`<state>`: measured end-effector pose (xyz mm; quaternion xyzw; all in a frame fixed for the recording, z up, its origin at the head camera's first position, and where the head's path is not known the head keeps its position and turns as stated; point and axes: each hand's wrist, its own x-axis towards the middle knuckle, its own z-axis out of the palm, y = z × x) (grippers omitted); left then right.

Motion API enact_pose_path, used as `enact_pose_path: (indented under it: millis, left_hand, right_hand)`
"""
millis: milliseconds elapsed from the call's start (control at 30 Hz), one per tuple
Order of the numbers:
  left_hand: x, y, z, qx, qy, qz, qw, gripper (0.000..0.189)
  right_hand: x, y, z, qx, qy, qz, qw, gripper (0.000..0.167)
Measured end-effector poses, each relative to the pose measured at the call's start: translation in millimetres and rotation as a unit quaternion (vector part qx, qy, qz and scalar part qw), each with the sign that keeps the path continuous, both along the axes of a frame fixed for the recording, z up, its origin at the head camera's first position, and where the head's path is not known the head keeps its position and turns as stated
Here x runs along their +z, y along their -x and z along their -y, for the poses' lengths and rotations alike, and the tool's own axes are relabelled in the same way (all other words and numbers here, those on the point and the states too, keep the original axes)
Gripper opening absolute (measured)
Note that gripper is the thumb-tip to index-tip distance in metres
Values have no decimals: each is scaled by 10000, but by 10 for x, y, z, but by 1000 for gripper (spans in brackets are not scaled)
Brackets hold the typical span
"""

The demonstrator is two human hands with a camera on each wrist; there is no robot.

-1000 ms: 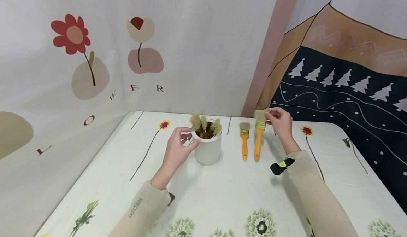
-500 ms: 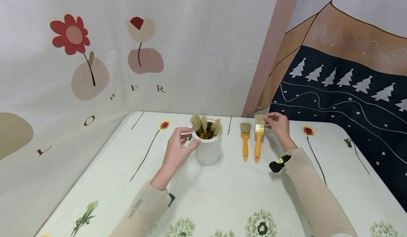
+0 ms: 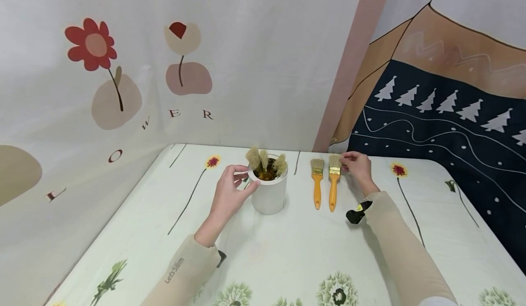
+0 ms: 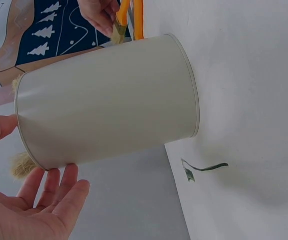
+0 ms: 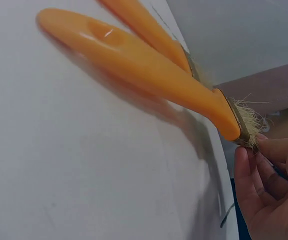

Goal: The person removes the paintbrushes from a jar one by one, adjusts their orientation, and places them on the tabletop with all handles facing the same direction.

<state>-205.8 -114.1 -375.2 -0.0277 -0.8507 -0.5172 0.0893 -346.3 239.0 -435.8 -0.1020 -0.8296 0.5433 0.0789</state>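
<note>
A white cylindrical container (image 3: pixel 269 198) stands upright on the table, with several tan bristle tufts (image 3: pixel 254 157) rising from its mouth. My left hand (image 3: pixel 230 192) holds its rim from the left side, thumb at the near edge and fingers farther back. In the left wrist view, the thumb and fingertips meet the wall of the container (image 4: pixel 108 100) near the rim. To the right, my right hand (image 3: pixel 358 166) pinches the bristle end of a flat paintbrush (image 3: pixel 333 192) with an orange handle. Beside it on the left lies a second, similar paintbrush (image 3: pixel 317 192), bristles pointing away.
The table (image 3: pixel 267 255) wears a white cloth with printed flowers. Behind it hangs a pale curtain (image 3: pixel 263 68) with printed flowers and letters. A dark printed hanging (image 3: pixel 435 118) with white trees stands at the right rear.
My right hand has come down and nearer with the paintbrush, which lay tilted up at the bristle end and now lies about level with the other. The left hand and container stay put.
</note>
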Motion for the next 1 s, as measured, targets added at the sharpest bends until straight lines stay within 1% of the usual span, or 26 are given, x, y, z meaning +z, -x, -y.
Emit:
enact_pose_path:
  millis: [167, 367, 467, 633, 1000]
  left_hand:
    - [0, -4, 2, -15, -5, -9, 10000, 47]
    - [3, -5, 3, -9, 31, -16, 10000, 47]
    - [5, -7, 2, -5, 36, -11, 10000, 47]
    - [8, -12, -1, -1, 36, -18, 10000, 47]
    - [4, -8, 3, 12, 74, -30, 10000, 48]
  right_hand:
    - [-74, 20, -19, 1, -32, 35, 10000, 26]
    - [-139, 40, -7, -77, -173, 321, 9993, 27]
    - [-161, 51, -4, -101, -257, 349, 9990, 27]
    - [-154, 44, -12, -67, -242, 296, 9992, 27]
    - [-70, -25, -49, 114, -178, 474, 9986, 30]
